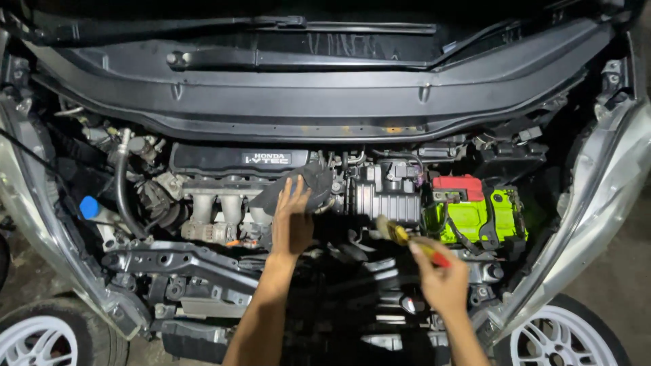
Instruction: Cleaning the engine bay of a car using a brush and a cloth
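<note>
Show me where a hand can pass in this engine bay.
Dark gap below the intake manifold, between the left hand and right hand, looks open, though its depth is hidden. The black cowl panel above is bare. Crowded: hoses near the blue cap, and around the green battery.

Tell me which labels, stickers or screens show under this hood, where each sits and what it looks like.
Badge: small dark rectangle with pale lettering, on the black engine cover at the back, just above the left hand.
Battery: bright green box with a red cap, right of the right hand; any sticker is too small to tell.
No screens.
</note>
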